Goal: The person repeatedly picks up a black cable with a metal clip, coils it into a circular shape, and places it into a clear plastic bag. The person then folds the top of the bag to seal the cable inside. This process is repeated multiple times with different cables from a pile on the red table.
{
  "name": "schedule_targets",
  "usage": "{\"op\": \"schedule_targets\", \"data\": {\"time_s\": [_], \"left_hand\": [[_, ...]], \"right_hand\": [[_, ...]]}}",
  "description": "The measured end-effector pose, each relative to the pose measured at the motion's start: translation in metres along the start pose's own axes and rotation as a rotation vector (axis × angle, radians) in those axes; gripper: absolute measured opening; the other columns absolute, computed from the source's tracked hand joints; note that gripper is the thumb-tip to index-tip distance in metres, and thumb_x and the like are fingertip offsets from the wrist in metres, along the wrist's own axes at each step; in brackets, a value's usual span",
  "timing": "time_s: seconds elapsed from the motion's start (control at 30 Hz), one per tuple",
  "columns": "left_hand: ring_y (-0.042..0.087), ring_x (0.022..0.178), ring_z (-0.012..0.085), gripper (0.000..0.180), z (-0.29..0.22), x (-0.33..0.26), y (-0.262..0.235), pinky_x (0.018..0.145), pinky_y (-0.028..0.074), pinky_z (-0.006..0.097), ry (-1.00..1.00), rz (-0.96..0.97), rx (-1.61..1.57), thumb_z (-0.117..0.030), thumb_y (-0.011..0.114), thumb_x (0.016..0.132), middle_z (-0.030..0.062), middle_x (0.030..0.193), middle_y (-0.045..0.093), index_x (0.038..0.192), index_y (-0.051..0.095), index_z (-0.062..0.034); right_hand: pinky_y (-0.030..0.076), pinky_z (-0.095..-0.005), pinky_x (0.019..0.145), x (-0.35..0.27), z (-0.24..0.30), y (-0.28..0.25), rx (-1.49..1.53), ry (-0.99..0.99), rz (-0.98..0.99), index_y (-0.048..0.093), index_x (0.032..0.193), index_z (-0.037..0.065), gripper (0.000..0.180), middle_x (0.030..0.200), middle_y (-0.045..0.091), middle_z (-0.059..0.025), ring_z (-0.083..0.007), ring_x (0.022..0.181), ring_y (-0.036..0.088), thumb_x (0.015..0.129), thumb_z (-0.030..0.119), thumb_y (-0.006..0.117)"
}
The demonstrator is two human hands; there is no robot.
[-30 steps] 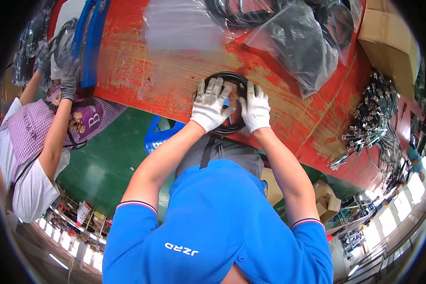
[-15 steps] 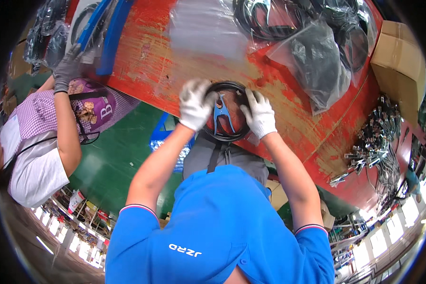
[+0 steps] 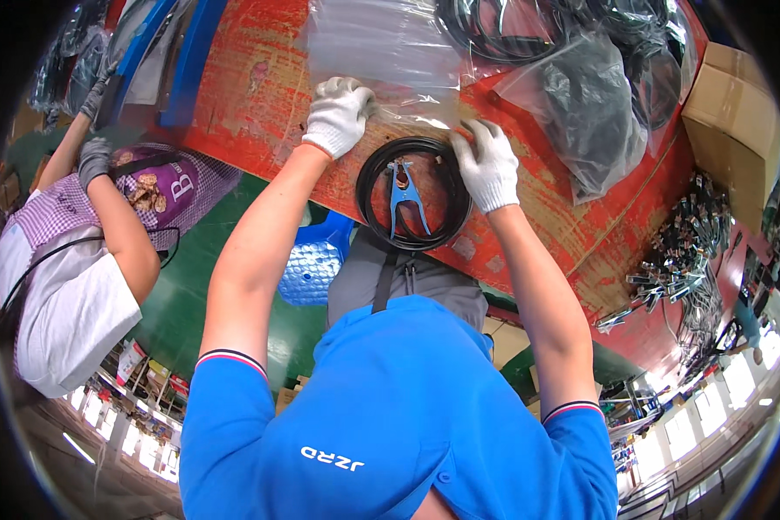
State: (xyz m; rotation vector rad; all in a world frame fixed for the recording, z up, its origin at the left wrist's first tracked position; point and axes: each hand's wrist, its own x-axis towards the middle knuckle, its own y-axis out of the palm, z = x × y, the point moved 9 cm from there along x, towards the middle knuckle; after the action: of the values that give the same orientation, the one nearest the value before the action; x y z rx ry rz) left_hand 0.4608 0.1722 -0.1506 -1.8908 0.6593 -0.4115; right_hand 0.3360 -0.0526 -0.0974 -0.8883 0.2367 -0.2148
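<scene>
Bagging the black cable coil (image 3: 414, 192) with its blue clamp (image 3: 404, 198) inside looks like the step. It lies on the red table (image 3: 251, 95), the right hand (image 3: 485, 165) curled on its rim. The left hand (image 3: 338, 114) pinches a clear plastic bag (image 3: 381, 48) just beyond; open its mouth wide before sliding the coil in.

Daylight is streaming through windows (image 3: 737, 381) along a workshop wall, while a worn red workbench (image 3: 251, 95) is standing over a green floor (image 3: 191, 286), a cardboard box (image 3: 737, 113) sitting at its edge
</scene>
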Motion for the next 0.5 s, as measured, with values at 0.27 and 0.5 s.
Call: {"op": "schedule_targets", "data": {"time_s": [0.27, 0.5], "left_hand": [[0.062, 0.111, 0.0341, 0.026, 0.016, 0.018, -0.007, 0.098, 0.048, 0.044, -0.213, 0.275, -0.189, -0.031, 0.066, 0.095, 0.0137, 0.109, 0.071, 0.104, 0.075, -0.0087], [0.064, 0.111, 0.0339, 0.031, 0.024, 0.013, -0.012, 0.1, 0.049, 0.043, -0.304, 0.193, -0.362, -0.032, 0.066, 0.095, 0.0145, 0.113, 0.072, 0.107, 0.075, -0.0042]], "right_hand": [[0.054, -0.0466, 0.081, 0.036, 0.065, 0.015, -0.093, -0.254, -0.134, 0.075, 0.109, 0.013, 0.036, 0.109, 0.071, -0.0139, -0.0349, 0.095, 0.066, 0.085, 0.039, 0.079], [0.04, -0.022, 0.051, -0.009, 0.035, 0.09, 1.037, 0.996, 0.566, 0.071, 0.112, 0.001, 0.05, 0.089, 0.071, -0.0027, -0.0102, 0.061, 0.054, 0.098, 0.049, 0.071]]}}
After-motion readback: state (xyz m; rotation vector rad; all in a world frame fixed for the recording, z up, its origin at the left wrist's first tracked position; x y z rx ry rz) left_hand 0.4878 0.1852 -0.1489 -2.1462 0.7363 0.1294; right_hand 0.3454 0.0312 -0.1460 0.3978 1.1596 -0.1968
